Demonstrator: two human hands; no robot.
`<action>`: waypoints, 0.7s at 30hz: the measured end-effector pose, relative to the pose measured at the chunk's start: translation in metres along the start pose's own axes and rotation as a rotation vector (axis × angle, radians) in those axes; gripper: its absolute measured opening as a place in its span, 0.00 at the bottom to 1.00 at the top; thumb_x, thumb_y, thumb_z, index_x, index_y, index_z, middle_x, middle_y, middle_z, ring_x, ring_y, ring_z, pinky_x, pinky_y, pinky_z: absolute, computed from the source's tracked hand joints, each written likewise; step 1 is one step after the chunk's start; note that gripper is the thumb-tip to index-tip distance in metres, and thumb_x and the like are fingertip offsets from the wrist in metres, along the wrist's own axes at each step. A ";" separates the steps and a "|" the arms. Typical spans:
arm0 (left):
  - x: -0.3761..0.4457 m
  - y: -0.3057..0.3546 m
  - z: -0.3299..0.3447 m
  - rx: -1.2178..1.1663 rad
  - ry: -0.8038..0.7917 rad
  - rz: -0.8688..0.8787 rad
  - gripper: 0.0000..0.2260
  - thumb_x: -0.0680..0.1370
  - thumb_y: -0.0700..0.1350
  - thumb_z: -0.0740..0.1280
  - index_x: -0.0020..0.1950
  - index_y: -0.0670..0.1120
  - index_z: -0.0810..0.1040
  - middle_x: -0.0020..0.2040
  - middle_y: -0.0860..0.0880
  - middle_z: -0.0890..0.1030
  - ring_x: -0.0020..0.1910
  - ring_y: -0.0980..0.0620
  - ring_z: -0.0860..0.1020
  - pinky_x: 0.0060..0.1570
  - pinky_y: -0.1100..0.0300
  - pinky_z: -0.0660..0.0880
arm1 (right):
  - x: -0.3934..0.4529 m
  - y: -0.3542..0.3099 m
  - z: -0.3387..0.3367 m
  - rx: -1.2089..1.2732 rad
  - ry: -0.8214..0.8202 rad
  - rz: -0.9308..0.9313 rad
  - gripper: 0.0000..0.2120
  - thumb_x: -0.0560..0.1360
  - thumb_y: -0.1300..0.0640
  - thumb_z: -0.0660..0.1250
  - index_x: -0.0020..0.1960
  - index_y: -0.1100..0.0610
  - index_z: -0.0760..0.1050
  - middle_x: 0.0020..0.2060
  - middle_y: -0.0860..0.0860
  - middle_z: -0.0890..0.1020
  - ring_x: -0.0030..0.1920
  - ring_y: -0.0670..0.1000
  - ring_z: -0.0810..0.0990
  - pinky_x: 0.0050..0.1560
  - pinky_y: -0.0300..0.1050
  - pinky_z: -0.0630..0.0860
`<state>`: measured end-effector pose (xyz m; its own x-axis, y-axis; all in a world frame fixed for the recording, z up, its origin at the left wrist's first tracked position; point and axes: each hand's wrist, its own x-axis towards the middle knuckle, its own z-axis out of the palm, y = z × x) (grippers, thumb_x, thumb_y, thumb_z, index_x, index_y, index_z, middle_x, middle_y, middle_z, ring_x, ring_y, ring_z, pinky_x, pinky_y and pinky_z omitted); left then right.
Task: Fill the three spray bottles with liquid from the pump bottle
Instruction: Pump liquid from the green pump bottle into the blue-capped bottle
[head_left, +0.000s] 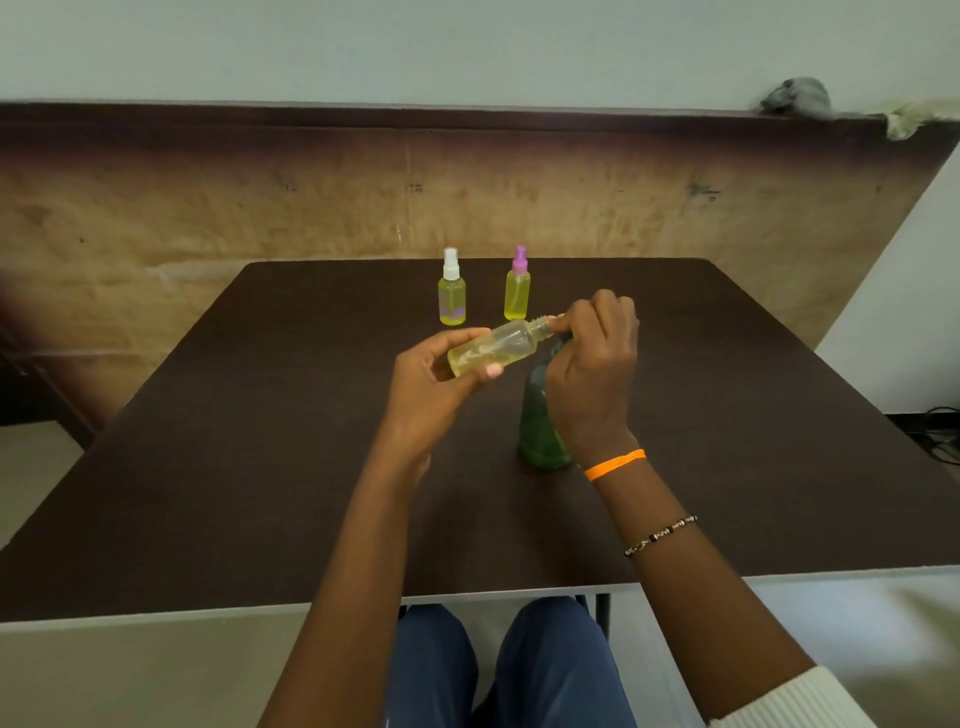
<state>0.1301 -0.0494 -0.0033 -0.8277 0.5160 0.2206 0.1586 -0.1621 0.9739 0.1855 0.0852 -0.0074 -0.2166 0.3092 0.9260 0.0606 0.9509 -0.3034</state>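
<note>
Your left hand (436, 384) holds the uncapped spray bottle (493, 349) tilted, neck toward 2 o'clock; the grip is curled round its base, thumb on the side. It holds some yellowish liquid. Your right hand (592, 364) pinches at the threaded neck; what that grip holds is hidden. The green pump bottle (540, 431) stands on the counter (260, 441) behind your right wrist, its pump head covered. At 12 o'clock two filled spray bottles stand upright, near each other: one white-capped (451, 291), one purple-capped (517, 288). No label or writing is legible on any bottle; a purple mark on the white-capped one is unreadable.
</note>
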 end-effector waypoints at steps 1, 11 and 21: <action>0.000 0.002 0.001 -0.005 0.001 0.004 0.15 0.71 0.35 0.72 0.57 0.45 0.79 0.51 0.49 0.83 0.49 0.59 0.80 0.46 0.69 0.76 | 0.004 -0.001 -0.002 0.011 -0.010 0.004 0.09 0.69 0.70 0.55 0.34 0.64 0.71 0.32 0.59 0.72 0.37 0.53 0.64 0.36 0.51 0.64; -0.004 -0.007 0.002 -0.012 0.015 -0.028 0.16 0.71 0.36 0.72 0.57 0.47 0.79 0.52 0.50 0.82 0.51 0.58 0.80 0.45 0.69 0.76 | -0.008 -0.001 0.003 -0.045 0.039 0.034 0.09 0.70 0.73 0.59 0.34 0.64 0.71 0.32 0.59 0.71 0.37 0.54 0.63 0.35 0.51 0.64; -0.001 0.002 0.005 -0.055 0.020 -0.007 0.15 0.71 0.34 0.71 0.55 0.47 0.79 0.50 0.51 0.83 0.47 0.61 0.80 0.43 0.70 0.75 | 0.009 -0.010 -0.003 -0.011 -0.019 0.068 0.10 0.67 0.68 0.53 0.34 0.63 0.71 0.33 0.58 0.72 0.38 0.53 0.63 0.37 0.48 0.62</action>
<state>0.1345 -0.0459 -0.0013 -0.8395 0.5001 0.2126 0.1238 -0.2048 0.9709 0.1853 0.0782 0.0048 -0.2303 0.3728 0.8989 0.0869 0.9279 -0.3626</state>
